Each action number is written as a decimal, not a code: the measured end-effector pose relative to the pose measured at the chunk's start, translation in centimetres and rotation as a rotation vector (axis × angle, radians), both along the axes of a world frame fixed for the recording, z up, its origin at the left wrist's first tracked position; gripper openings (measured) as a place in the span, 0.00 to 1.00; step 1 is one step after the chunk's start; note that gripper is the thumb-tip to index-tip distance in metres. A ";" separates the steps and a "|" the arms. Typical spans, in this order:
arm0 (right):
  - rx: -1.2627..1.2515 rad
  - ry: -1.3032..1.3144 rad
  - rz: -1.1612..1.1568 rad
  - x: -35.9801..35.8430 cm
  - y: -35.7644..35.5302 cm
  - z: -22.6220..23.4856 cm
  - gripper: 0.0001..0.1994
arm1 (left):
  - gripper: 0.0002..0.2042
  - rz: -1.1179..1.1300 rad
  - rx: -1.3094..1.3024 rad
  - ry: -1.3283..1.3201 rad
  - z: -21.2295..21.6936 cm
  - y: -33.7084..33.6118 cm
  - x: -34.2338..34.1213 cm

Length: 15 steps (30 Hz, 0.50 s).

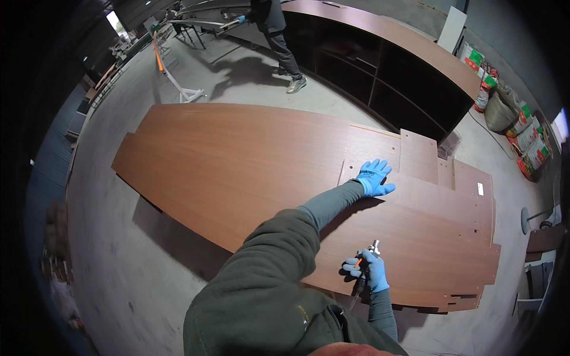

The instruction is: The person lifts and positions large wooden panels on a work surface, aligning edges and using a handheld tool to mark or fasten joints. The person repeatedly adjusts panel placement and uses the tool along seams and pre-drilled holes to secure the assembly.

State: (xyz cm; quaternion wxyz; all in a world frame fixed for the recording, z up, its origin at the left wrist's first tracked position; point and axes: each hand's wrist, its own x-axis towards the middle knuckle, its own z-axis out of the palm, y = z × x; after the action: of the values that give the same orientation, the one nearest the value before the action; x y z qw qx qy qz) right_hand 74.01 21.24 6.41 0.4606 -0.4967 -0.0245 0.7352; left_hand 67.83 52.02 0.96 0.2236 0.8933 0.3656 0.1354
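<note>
My left hand (374, 177), in a blue glove, lies with fingers spread on the stack of brown wood-look panels (249, 160). It rests beside small drilled holes, near a smaller panel (418, 152) that overlaps the others. Closer to me, my right hand (374, 274), also gloved in blue, is closed around a black hand tool (359, 286) with a silver metal head and an orange part. The tool is over the near edge of the panels, and a thin hose or cord seems to run down from it. Its exact kind is not clear.
Beyond the panels stands a long black cabinet (356, 56) with a brown top. Another person (276, 35) works at the far left of it. An orange and white stand (172, 74) is on the floor. Several filled bags (522, 127) line the right wall.
</note>
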 end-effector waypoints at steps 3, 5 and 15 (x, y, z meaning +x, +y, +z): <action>0.029 -0.028 -0.042 -0.3 -0.2 -0.9 0.11 | 0.42 0.098 0.079 -0.101 1.4 -1.3 -4.9; 0.012 0.061 -0.070 -0.1 -0.3 -2.0 0.12 | 0.41 0.182 0.134 -0.190 2.3 -2.3 -9.6; 0.015 -0.015 -0.024 1.6 -0.5 -6.0 0.17 | 0.40 0.636 0.306 0.015 2.3 -12.3 -33.7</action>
State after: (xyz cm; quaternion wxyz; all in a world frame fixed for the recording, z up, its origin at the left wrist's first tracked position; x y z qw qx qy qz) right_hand 75.58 20.71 0.44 0.4728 -0.4991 -0.0277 0.7257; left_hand 34.15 39.71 3.24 0.0311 0.7590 0.6025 0.2449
